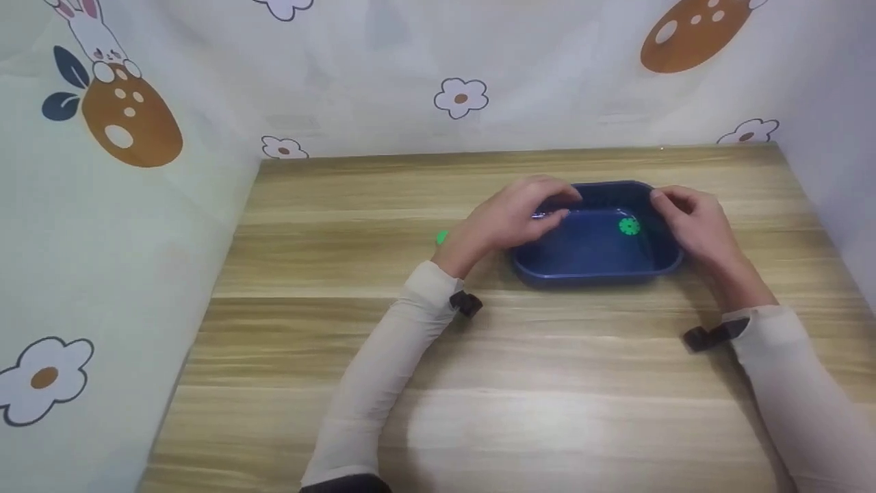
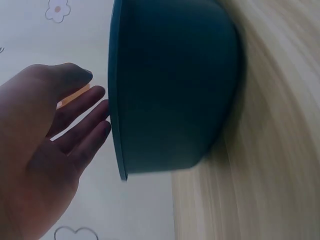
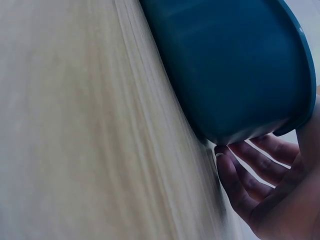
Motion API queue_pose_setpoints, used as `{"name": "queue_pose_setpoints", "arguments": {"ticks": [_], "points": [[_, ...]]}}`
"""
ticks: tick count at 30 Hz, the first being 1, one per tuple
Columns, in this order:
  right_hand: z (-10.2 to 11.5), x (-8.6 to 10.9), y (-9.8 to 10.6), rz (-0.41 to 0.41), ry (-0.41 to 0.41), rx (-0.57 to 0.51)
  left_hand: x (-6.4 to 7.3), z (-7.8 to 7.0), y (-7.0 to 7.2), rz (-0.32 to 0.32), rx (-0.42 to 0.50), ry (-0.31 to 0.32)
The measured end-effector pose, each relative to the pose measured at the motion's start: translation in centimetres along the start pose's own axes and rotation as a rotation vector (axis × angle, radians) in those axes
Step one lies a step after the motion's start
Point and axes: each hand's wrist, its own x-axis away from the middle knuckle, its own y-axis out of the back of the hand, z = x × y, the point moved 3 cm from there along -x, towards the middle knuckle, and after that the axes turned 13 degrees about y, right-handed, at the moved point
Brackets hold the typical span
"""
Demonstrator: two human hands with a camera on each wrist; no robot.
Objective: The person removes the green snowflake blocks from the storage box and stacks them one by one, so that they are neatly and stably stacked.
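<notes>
A dark blue plastic basin [image 1: 588, 276] with rounded corners stands on the table. My right hand [image 1: 701, 226] holds its right rim, thumb over the edge; the right wrist view shows the fingers [image 3: 265, 162] against the outer wall. At the left rim, my left hand [image 1: 517, 212] hovers with thumb and fingers apart; in the left wrist view its fingers [image 2: 82, 125] are loosely bent by the rim and hold nothing. Inside the basin lies a green notched disc [image 1: 629, 226], towards the right. Another green piece [image 1: 442, 237] shows beside my left wrist, which partly covers it.
The wood-grain table [image 1: 328, 274] has a patterned cloth wall [image 1: 383, 89] along its back and another at its left. A plain pale wall [image 1: 828, 137] borders the right side. Each sleeve cuff carries a small black camera mount.
</notes>
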Motion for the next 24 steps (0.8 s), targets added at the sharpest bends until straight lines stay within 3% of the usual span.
{"name": "queue_pose_setpoints", "arguments": {"ticks": [11,18,24], "points": [[0.1,0.1,-0.1,-0.028,0.028,0.026,-4.4,-1.9,-2.8,0.119,0.036,0.011],[0.1,-0.1,-0.1,-0.009,0.03,0.012,-6.2,-2.8,-5.1,0.2,-0.116,0.041],[0.0,-0.1,0.0,-0.016,0.044,0.027,-7.4,-3.8,-6.4,0.247,-0.149,0.054]]}}
